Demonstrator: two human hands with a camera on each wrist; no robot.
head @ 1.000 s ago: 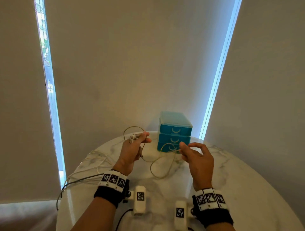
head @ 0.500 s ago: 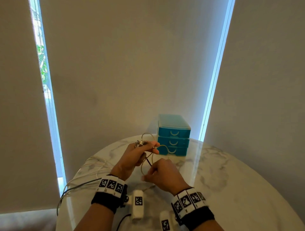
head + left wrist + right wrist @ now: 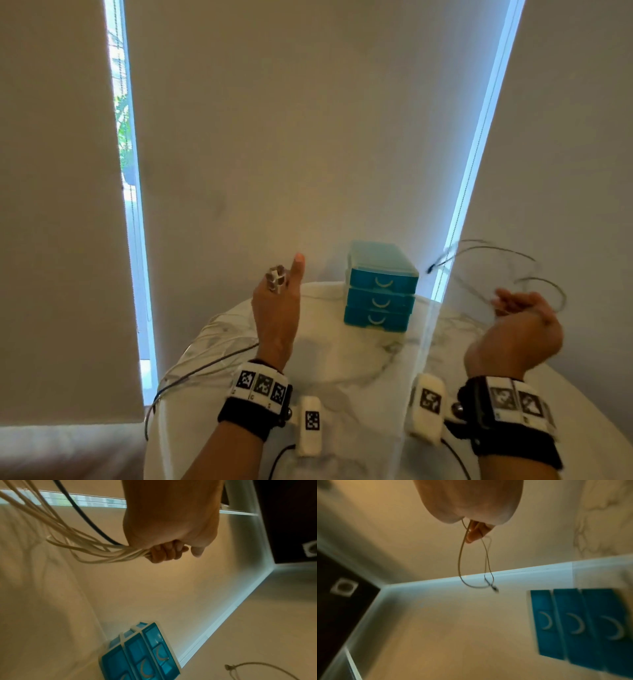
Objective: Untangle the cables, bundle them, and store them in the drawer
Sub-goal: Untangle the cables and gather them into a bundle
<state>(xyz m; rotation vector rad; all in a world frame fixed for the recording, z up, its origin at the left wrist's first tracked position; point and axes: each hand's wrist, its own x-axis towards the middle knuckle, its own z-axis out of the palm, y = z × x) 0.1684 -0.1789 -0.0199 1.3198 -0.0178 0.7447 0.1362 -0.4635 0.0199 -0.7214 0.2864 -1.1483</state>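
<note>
Nearest the viewer, two wrists with marker bands rise above a round marble table [image 3: 342,394]. Left hand [image 3: 275,308]: raised over the table's left part, thumb upright, the other fingers [image 3: 164,553] curled tight round a bunch of white cables [image 3: 85,545] together with one black cable [image 3: 89,520]; a cluster of white plug ends [image 3: 275,274] stands out above the knuckles. From the fist these cables trail down and left, lying over the near-left table edge. Right hand [image 3: 517,332]: lifted at the right, well apart from the left, fingers [image 3: 475,534] bent and pinching a thin single cable [image 3: 462,561]; its loops swing free in the air to the right and above the hand, blurred, with a small dark connector [image 3: 432,268] at the free end. Farther back, between the two hands, a blue three-drawer box [image 3: 380,294] stands on the far part of the table, all three drawers closed. Behind it hang pale blinds [image 3: 308,137] with bright window gaps either side
</note>
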